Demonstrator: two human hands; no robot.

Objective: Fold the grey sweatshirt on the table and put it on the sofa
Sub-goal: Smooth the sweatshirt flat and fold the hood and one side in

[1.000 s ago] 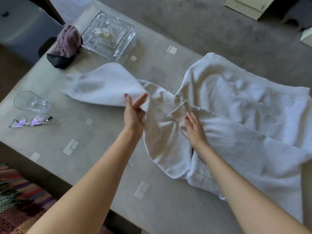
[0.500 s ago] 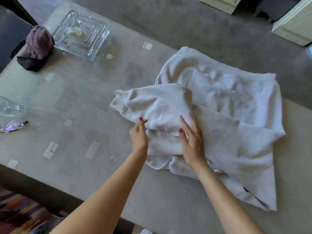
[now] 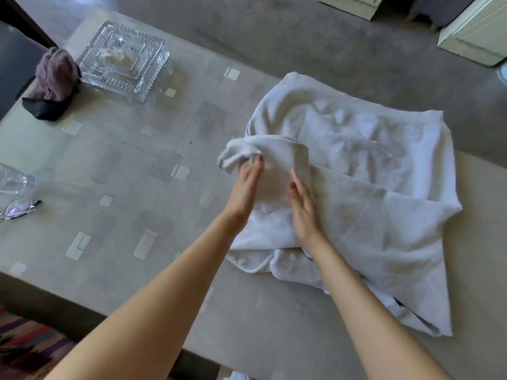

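Head cam view: the grey sweatshirt [image 3: 356, 193] is lying on the right half of the glass table [image 3: 123, 165], partly folded, with the hem corner hanging toward the near right edge. So here's what changed in the last second: the left sleeve [image 3: 263, 154], which was stretched way out toward the glass dish [image 3: 123, 58], has been pulled in and doubled over the body of the garment. A half second back the cuff was still poking out flat to the left; now it's been curled up and tucked back on itself.

The left hand [image 3: 247, 187] is seen with fingers pinched on the cuff end, thumb side hidden under the cloth. The right hand [image 3: 301, 207] is laid flat, fingers together, pressed onto the folded sleeve to keep it pinned.

What that means for the task, as a guess: one side is basically handled, but the fold is far from done. The other sleeve and the long body still need to be brought in, and the sofa isn't even in shot yet. The glasses [image 3: 16, 209] and the purple cloth [image 3: 55, 75] at the left are well clear, so nothing gets snagged.
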